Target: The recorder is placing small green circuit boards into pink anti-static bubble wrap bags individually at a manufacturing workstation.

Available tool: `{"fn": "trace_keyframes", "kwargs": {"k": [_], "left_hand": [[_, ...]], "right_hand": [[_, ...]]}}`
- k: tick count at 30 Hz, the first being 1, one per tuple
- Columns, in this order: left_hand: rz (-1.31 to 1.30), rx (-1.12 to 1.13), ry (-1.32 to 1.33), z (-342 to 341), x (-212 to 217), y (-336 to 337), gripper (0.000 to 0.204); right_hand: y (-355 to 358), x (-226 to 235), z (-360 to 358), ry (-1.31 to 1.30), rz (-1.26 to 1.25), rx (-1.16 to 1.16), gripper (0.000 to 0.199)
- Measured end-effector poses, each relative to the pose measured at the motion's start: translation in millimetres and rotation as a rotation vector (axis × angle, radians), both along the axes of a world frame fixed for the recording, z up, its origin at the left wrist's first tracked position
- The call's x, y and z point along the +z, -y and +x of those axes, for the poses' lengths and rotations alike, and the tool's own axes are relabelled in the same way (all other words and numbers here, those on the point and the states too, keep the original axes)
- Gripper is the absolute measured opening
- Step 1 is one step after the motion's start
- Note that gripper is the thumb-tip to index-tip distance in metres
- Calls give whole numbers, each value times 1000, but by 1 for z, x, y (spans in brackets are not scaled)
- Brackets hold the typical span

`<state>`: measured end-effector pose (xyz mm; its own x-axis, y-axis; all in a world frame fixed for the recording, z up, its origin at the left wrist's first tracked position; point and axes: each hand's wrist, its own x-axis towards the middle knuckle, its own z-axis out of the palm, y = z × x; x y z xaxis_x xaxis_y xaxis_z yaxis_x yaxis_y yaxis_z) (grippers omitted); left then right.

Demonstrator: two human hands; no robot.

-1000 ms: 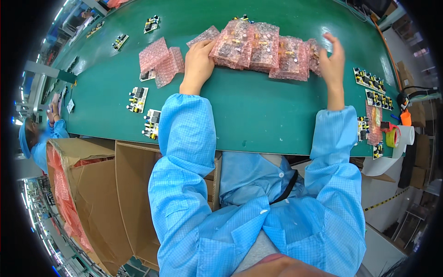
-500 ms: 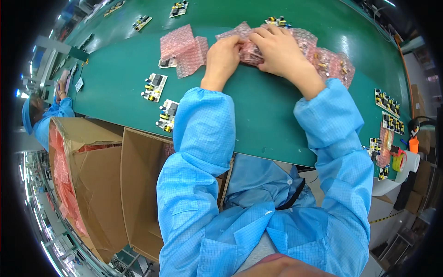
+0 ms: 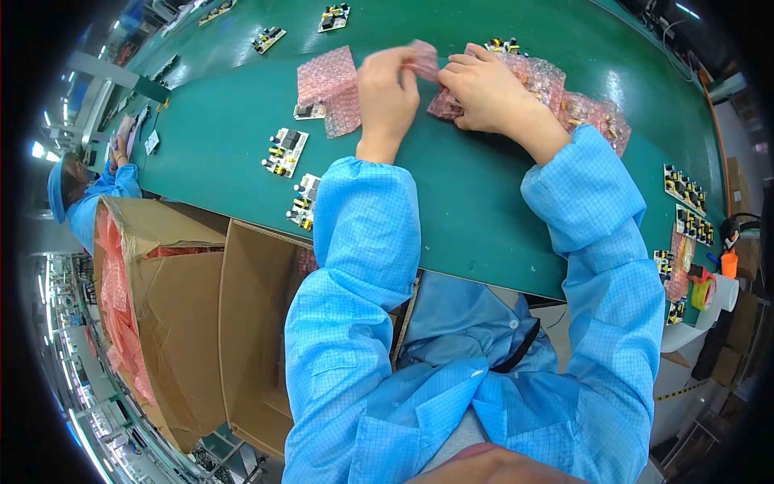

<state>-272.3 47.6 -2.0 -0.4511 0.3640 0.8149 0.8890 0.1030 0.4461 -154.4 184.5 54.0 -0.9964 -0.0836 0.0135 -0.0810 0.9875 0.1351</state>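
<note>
My left hand (image 3: 387, 101) is closed on the loose end of a pink bubble-wrap piece (image 3: 423, 60), raised off the table and slightly blurred. My right hand (image 3: 493, 95) is closed on a pink bubble-wrap bundle (image 3: 444, 105) beside it; its fingers hide most of what is inside. Just right of that hand lie bubble-wrapped circuit boards (image 3: 601, 117), their parts showing through the film. Left of my left hand, pink bubble-wrap sheets (image 3: 329, 77) partly cover a circuit board (image 3: 310, 111). A bare circuit board (image 3: 285, 152) and another board (image 3: 303, 202) lie nearer to me.
More boards lie at the far side (image 3: 334, 18) and right side (image 3: 685, 187) of the green table (image 3: 476, 202). Tape rolls (image 3: 703, 292) sit at the right edge. Cardboard boxes (image 3: 181, 323) stand front left, one with pink wrap. A co-worker (image 3: 93, 194) is at far left.
My left hand has drawn away from the bundle, lifting the wrap's end up and left. My right hand stays on the bundle. The whole view has shifted slightly.
</note>
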Motion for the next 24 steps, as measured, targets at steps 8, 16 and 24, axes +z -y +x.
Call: {"fn": "trace_keyframes", "kwargs": {"k": [8, 16, 24], "left_hand": [[363, -1, 399, 6, 5, 3, 14], [206, -56, 404, 25, 7, -22, 21], [219, 5, 111, 25, 4, -2, 19]], "right_hand": [[-93, 60, -17, -525, -748, -180, 48], [-256, -60, -57, 37, -30, -642, 67], [-182, 4, -31, 130, -662, -485, 21]]}}
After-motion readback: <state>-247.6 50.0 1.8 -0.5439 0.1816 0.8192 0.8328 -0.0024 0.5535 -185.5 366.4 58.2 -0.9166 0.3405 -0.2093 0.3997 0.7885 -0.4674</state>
